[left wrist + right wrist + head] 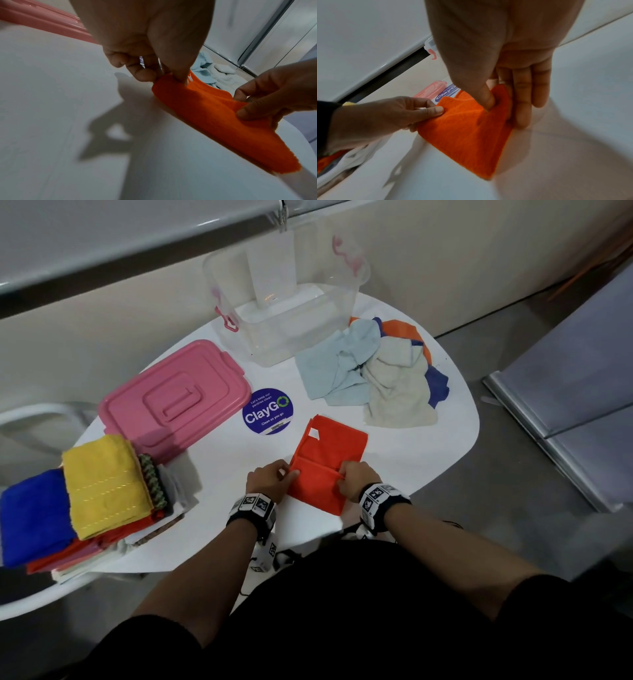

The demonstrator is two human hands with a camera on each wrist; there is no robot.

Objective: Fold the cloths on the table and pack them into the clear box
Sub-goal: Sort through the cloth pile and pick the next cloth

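Observation:
An orange cloth [323, 463] lies partly folded on the white table [404, 460] in front of me. My left hand [274, 479] pinches its left edge [171, 79] between thumb and fingers. My right hand [351, 481] pinches the right edge [494, 102], with the near flap lifted off the table. The clear box [291, 302] stands open at the far side of the table, with nothing showing inside. A heap of unfolded cloths [373, 371], light blue, cream, orange and dark blue, lies to its right.
A pink lid [174, 402] lies at the left of the table beside a round purple sticker [268, 410]. A stack of folded cloths [85, 501], blue and yellow on top, sits at the near left. A metal cabinet [575, 392] stands to the right.

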